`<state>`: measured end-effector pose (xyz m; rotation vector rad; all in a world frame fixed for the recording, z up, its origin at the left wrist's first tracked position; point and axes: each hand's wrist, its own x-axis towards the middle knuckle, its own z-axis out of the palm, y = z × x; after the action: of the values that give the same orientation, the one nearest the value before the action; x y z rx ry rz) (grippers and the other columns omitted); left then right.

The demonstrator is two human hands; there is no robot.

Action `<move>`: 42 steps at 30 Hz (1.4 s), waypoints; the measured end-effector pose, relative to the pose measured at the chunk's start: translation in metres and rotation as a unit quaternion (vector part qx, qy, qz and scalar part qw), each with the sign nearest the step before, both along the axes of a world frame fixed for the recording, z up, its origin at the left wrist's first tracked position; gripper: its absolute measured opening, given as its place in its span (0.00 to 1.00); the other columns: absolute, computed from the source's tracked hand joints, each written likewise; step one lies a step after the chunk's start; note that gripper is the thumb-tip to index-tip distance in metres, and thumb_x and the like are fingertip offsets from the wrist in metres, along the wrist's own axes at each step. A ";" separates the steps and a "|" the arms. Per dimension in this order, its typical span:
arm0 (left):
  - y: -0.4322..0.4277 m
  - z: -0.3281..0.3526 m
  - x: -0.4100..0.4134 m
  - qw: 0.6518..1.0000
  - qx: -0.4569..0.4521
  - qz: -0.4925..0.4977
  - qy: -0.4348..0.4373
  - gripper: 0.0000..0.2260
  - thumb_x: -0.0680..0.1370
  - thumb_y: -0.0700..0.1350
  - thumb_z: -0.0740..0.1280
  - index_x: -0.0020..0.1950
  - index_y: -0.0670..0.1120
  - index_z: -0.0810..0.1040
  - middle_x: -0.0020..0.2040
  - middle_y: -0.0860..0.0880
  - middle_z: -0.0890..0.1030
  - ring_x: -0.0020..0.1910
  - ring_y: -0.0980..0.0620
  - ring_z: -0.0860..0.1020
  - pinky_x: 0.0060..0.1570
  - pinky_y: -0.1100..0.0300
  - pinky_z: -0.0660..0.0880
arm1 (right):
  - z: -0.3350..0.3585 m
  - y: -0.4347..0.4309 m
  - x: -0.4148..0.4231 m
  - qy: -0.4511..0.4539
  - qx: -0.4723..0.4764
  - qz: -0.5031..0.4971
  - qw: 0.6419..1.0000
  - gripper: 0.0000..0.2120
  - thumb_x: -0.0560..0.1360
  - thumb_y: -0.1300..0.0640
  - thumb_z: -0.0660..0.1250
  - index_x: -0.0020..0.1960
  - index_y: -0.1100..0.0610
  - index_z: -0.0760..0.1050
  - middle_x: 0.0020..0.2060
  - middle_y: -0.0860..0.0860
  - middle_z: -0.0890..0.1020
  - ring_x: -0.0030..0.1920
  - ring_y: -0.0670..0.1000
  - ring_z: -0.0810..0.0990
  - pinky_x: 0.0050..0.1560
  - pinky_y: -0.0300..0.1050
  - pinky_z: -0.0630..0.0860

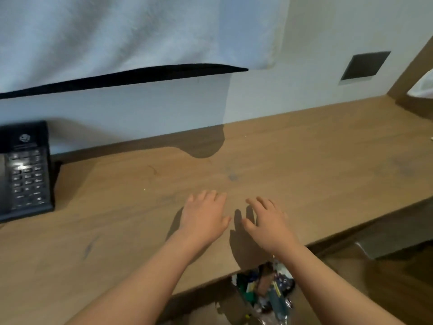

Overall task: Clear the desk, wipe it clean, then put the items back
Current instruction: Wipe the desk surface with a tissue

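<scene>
The wooden desk (293,158) runs from left to right along a pale wall. Both of my hands are stretched out over its middle, palms down, close together. My left hand (203,216) has its fingers straight and spread and holds nothing. My right hand (267,219) hovers just above the wood with relaxed, spread fingers, casting a shadow, and holds nothing. A black desk phone (25,170) with a keypad stands on the desk at the far left. Small specks and faint smudges mark the desktop.
A white cloth (140,31) hangs over a black screen edge (140,75) above the desk's back. A grey wall plate (365,65) sits at right. A bag of mixed litter (264,289) lies below the desk's front edge. Something white (424,86) shows at the far right.
</scene>
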<state>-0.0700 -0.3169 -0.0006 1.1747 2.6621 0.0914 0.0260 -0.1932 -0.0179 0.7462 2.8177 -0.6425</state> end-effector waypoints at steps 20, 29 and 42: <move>0.359 -0.044 0.094 0.998 0.018 0.045 -0.038 0.25 0.79 0.56 0.58 0.74 0.52 0.58 0.74 0.50 0.62 0.72 0.49 0.62 0.70 0.51 0.57 | -0.017 0.381 0.084 -0.021 0.033 0.033 0.999 0.25 0.79 0.44 0.56 0.74 0.47 0.58 0.74 0.49 0.60 0.74 0.52 0.55 0.71 0.50 0.56; 0.491 -0.039 0.096 0.996 -0.010 0.075 -0.047 0.25 0.79 0.55 0.57 0.74 0.53 0.56 0.75 0.50 0.59 0.73 0.48 0.57 0.70 0.51 0.56 | -0.027 0.505 0.069 -0.023 0.009 0.057 0.998 0.23 0.79 0.44 0.57 0.73 0.48 0.62 0.72 0.49 0.65 0.72 0.52 0.60 0.70 0.49 0.57; 0.610 -0.048 0.167 0.971 0.120 0.194 -0.072 0.21 0.79 0.52 0.59 0.73 0.54 0.63 0.74 0.52 0.62 0.74 0.53 0.56 0.72 0.53 0.53 | -0.019 0.676 0.121 0.022 0.062 0.069 0.995 0.18 0.80 0.45 0.54 0.68 0.47 0.68 0.71 0.48 0.65 0.73 0.51 0.57 0.72 0.54 0.49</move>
<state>0.0974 0.2928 -0.0491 0.6563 2.7656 0.5552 0.1472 0.4825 -0.0370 0.5548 2.9401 -0.4703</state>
